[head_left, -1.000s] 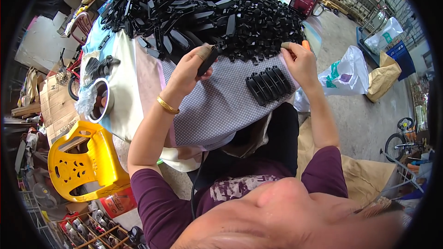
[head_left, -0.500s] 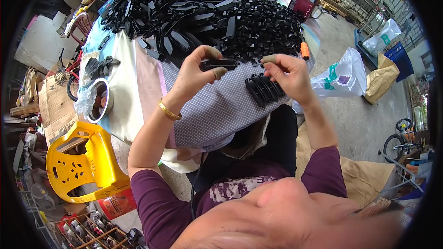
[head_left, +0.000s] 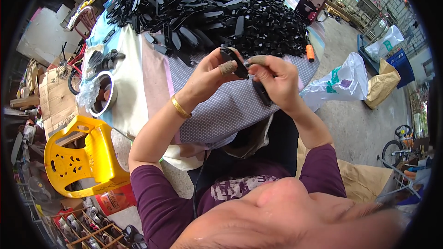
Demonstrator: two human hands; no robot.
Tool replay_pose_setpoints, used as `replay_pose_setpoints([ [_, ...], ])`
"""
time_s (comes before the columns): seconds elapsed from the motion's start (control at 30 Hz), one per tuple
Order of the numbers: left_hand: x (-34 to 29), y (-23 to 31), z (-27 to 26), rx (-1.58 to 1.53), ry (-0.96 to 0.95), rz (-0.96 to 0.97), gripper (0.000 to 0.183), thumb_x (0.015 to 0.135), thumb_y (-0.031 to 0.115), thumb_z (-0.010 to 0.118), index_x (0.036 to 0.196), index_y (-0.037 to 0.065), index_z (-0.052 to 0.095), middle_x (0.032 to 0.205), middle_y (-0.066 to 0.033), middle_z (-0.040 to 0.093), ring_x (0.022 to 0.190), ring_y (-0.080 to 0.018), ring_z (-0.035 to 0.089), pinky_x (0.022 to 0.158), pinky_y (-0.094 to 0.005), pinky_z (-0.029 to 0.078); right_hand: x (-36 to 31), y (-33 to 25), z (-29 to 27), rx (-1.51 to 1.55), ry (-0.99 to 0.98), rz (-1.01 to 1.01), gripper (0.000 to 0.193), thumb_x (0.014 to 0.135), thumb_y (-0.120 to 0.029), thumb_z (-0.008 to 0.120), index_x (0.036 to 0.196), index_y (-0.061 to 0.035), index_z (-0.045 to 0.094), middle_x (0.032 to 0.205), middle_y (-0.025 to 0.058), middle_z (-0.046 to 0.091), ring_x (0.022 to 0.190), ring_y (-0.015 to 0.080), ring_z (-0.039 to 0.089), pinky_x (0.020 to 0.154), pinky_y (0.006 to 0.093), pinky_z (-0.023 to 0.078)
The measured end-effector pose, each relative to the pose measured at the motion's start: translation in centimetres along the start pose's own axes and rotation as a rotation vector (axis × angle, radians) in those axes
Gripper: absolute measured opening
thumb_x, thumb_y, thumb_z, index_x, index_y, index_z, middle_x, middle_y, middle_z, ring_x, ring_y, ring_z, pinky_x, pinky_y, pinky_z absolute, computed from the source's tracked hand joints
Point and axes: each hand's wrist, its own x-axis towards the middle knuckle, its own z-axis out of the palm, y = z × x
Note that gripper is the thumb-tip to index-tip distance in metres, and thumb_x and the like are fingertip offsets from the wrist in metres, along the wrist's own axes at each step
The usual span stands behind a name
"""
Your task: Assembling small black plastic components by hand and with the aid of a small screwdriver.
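My left hand [head_left: 206, 77] is closed around a long, flat black plastic part [head_left: 239, 68], held tilted above the table's front. Close by its right end, my right hand [head_left: 280, 81] pinches with thumb and forefinger. Whatever small piece it may hold is hidden by the fingers. Both hands wear tan finger covers. Below the right hand, a row of black plastic parts [head_left: 262, 93] lies on the dotted grey cloth [head_left: 207, 120], mostly covered by that hand. Beyond both hands spreads a large heap of black plastic pieces [head_left: 203, 11], long ones at left and small ones at right.
An orange-handled tool [head_left: 310, 53] lies at the table's right edge, near a propped phone [head_left: 310, 4]. At left on the cloth sits a white bowl [head_left: 110, 103]. A yellow plastic chair [head_left: 99, 157] stands left of the table, a white plastic bag [head_left: 344, 80] to its right.
My left hand has turned the black part from nearly level to tilted. Both hands have come closer together, and the right hand now covers more of the row. The view has shifted slightly.
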Motion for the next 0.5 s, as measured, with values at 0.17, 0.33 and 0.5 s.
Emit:
replay_pose_setpoints([
  [0.17,0.0,0.0,-0.2,0.048,-0.070,-0.011,0.038,0.088,0.020,0.058,0.119,0.003,0.045,0.111,-0.0104,0.055,0.101,-0.0237,0.059,0.087,-0.0366,0.049,0.5,0.2,0.0,0.091,0.061,0.049,0.015,0.086,-0.005,0.061,0.097,0.0044,0.063,0.084,0.0067,0.066,0.070,0.0087,0.062,0.064,0.0196,0.050],
  [0.33,-0.1,-0.2,-0.4,0.045,-0.099,-0.036,0.043,0.088,0.021,0.059,0.123,0.003,0.042,0.108,-0.0100,0.057,0.098,-0.0228,0.060,0.087,-0.0362,0.049,1.8,0.2,-0.1,-0.177,0.021,-0.172,0.014,0.083,-0.003,0.063,0.095,0.0037,0.063,0.084,0.0090,0.065,0.070,0.0125,0.062,0.063,0.0216,0.050],
  [0.5,-0.2,-0.2,0.1,0.057,-0.073,-0.062,0.029,0.089,0.014,0.055,0.114,0.002,0.046,0.103,-0.0079,0.057,0.090,-0.0179,0.061,0.084,-0.0347,0.050,1.6,-0.2,0.5,-0.221,0.042,-0.270,0.011,0.079,0.000,0.064,0.090,0.0030,0.063,0.085,0.0116,0.063,0.071,0.0165,0.062,0.061,0.0234,0.049],
])
